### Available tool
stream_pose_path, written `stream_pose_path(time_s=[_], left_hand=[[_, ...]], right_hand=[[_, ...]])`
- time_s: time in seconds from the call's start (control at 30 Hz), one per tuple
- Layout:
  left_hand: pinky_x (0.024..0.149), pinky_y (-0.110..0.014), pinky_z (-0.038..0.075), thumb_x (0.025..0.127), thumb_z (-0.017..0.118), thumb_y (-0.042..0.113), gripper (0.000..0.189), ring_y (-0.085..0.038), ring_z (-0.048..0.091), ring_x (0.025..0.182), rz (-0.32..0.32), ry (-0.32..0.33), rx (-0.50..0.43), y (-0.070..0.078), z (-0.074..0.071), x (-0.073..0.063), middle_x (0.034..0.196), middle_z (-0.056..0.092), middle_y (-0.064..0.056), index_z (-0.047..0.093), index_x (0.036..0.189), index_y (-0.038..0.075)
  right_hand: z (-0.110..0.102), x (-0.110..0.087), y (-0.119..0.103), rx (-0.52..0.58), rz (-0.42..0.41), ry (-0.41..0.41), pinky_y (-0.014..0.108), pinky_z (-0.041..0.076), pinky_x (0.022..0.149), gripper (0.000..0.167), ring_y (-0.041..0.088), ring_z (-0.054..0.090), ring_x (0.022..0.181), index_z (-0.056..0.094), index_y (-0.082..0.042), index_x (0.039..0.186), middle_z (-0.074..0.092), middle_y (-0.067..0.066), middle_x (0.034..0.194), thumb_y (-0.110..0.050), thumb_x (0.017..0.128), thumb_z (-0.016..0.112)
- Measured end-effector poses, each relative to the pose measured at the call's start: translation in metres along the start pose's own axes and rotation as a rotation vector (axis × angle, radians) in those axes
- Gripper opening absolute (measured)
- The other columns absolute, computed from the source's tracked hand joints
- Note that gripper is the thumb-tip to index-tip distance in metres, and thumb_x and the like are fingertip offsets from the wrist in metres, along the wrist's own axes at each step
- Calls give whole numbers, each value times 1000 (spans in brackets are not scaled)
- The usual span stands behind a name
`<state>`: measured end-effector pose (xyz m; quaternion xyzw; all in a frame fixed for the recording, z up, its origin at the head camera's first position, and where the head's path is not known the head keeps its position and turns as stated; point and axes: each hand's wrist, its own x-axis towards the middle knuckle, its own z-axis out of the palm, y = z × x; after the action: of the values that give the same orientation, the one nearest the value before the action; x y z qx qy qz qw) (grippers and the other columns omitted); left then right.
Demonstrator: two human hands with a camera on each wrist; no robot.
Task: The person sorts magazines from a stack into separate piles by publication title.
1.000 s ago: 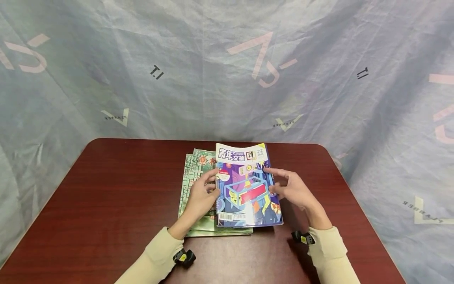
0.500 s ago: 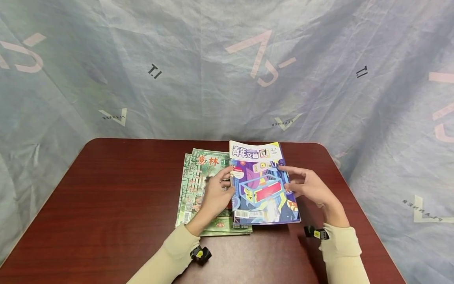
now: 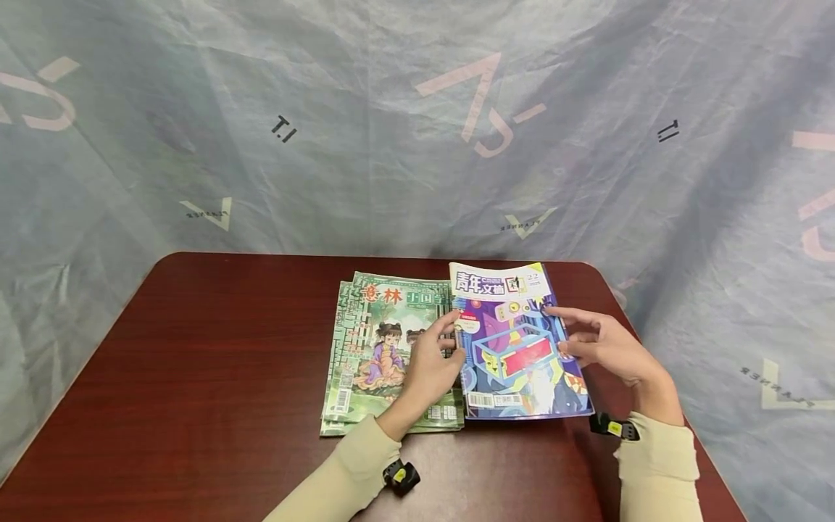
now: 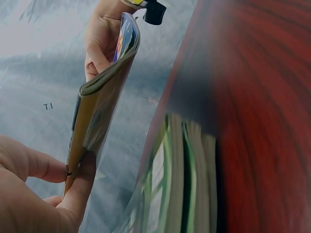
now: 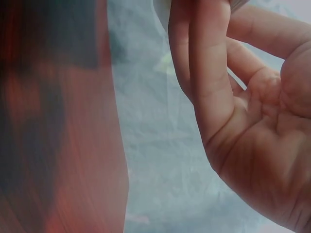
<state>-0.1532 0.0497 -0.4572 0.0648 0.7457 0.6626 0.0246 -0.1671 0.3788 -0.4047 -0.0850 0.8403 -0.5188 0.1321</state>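
- The purple magazine [image 3: 509,348] is a rectangular block of paper with a glossy cover that catches a bright patch of light; its lower end bows into a shallow curve.
- The green magazines [image 3: 385,355] lie stacked and slightly offset, their layered page edges showing in the left wrist view.
- The surface [image 3: 215,377] is dark red with a streaky wood-like grain and a soft sheen; behind it hangs a creased grey-blue cloth [image 3: 365,145] with printed marks.
- The purple magazine is held above the surface, just right of the green stack, cover up. Its long axis runs away from the person, the title band at the far end leaning a little to the left.
- The left hand [image 3: 430,366] pinches its left edge, thumb and fingers [image 4: 83,182] on opposite faces.
- The right hand [image 3: 609,351] grips the right edge with bent fingers; both sleeves are cream and ribless-looking in the head view.
- Compared with a second ago, the purple magazine has moved rightward with both hands; it then covered much of the top green cover, whose illustrated figures now show beside the left hand.
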Motion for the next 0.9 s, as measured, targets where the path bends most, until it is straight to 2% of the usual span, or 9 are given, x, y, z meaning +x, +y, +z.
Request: stream_pose_path(time_s=[0.17,0.33,0.47,0.67,0.9], left_hand=[[58,-23,54,93,72,-6,69,-32,72,121,17,-4,-9,2,15,3,147,68,-17,63,158,16],[65,-23,56,95,70,-6,67,-32,72,120,38,-24,-40,2,24,5,146,67,-18,63,158,14],[67,-24,54,97,68,-5,65,-34,72,123,48,-39,-49,2,29,6,148,66,-19,62,159,14],[69,-22,56,98,70,-2,64,-28,73,121,43,-52,-47,1,39,10,148,67,-15,63,159,18],[77,-25,62,96,73,-3,64,-27,75,117,73,-69,-58,-3,47,12,145,69,-18,63,158,13]], right_hand=[[-13,-9,7,-2,-17,13,43,69,73,60,22,79,92,55,-4,162,64,20,126,-4,105,74],[-21,-14,15,-8,-23,22,44,69,74,59,24,80,92,57,-7,161,66,13,122,-6,105,75],[-26,-17,20,-17,-34,38,44,69,75,58,25,80,91,57,-6,161,67,11,120,-6,105,74],[-34,-23,25,-33,-44,61,41,69,73,58,22,79,90,55,-6,162,67,8,117,-4,106,73],[-39,-27,30,-20,-31,70,40,68,72,59,22,78,88,56,-8,162,73,9,112,-4,106,74]])
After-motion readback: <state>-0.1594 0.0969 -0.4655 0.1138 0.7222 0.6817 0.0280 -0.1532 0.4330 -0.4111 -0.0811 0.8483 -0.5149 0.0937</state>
